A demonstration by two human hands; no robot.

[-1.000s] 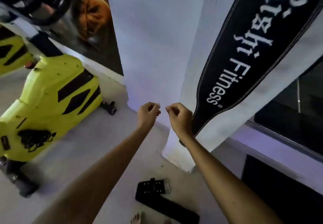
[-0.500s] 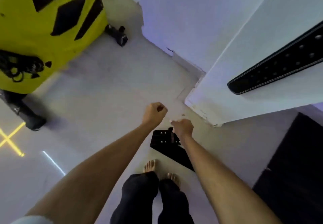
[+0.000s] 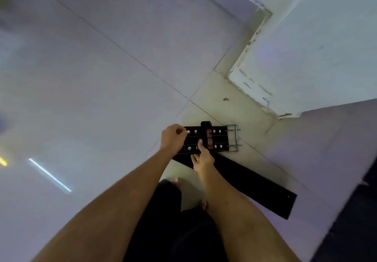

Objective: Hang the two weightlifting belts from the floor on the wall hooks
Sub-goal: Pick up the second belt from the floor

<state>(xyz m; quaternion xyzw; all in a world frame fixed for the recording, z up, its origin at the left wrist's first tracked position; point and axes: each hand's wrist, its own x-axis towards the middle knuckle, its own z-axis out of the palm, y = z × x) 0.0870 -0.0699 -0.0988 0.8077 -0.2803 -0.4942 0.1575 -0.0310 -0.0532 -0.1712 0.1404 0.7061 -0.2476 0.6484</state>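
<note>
A black weightlifting belt (image 3: 255, 182) lies folded on the tiled floor in front of my feet. Its studded end with the metal buckle (image 3: 233, 140) points right, and its long strap runs toward the lower right. My left hand (image 3: 172, 139) is curled around the folded left end of the belt. My right hand (image 3: 202, 158) pinches the near edge, thumb on top next to the red-lettered loop (image 3: 208, 137). The belt rests on the floor. No other belt or wall hook is in view.
The chipped base of a white pillar (image 3: 265, 90) stands just beyond the belt at the right. A dark mat (image 3: 365, 210) covers the floor at the right edge. My bare feet (image 3: 177, 181) and black trousers are below the hands.
My view has tipped from the hanging belt on the pillar down to the floor. Both hands dropped from chest height onto the floor belt and closed on it.
</note>
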